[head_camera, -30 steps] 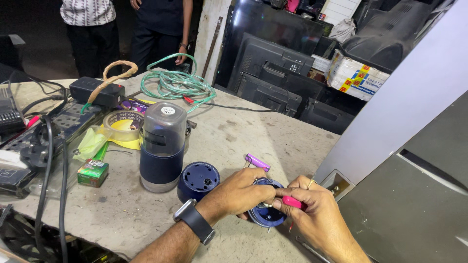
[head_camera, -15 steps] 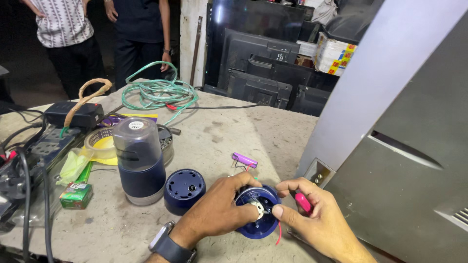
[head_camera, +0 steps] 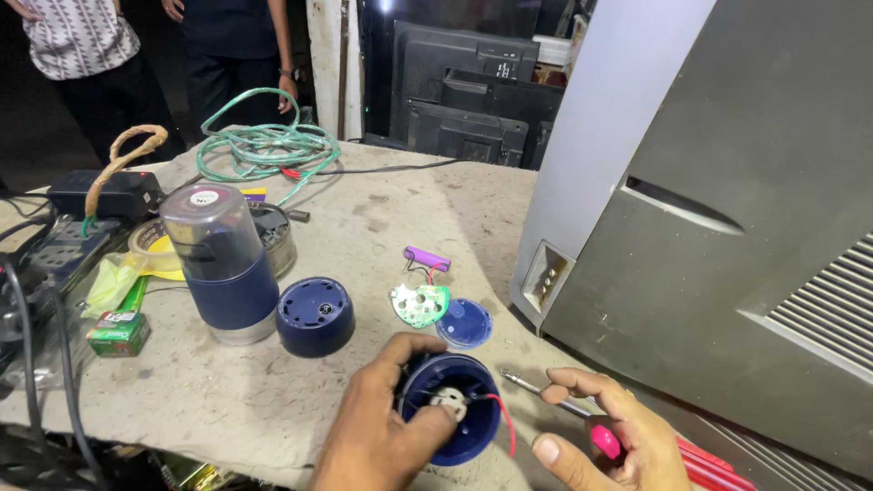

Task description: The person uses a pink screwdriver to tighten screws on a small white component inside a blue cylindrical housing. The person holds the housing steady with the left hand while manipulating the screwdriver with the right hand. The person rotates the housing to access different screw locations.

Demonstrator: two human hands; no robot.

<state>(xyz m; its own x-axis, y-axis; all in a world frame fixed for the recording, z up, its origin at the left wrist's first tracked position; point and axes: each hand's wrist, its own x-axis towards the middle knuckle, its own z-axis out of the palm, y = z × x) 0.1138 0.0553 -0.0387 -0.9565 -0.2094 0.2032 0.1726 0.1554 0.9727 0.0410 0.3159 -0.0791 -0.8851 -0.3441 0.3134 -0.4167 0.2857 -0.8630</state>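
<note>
Navy plastic cup housing (head_camera: 452, 407), open mouth tipped up toward the camera, sits at the near edge of the tabletop (head_camera: 273, 400). Left hand (head_camera: 382, 432) wraps its left side, thumb and fingers clamped on the rim and reaching into the white motor part at the centre. Thin red wire loops out over the rim on the right. Right hand (head_camera: 605, 441) lies just beside the housing to the right, closed on a pink-handled screwdriver (head_camera: 564, 405); its slim metal shaft runs up and left, tip near the housing rim but apart from it. Left hand is the nearer of the two.

Beyond the housing: round green circuit board (head_camera: 420, 305) touching a blue disc lid (head_camera: 464, 324), a purple cylindrical cell (head_camera: 427, 258) wired to the board. Further left, a ribbed navy cap (head_camera: 315, 315) and a clear-topped blender jar (head_camera: 221, 264). Rough, dusty, pale concrete-like surface.
</note>
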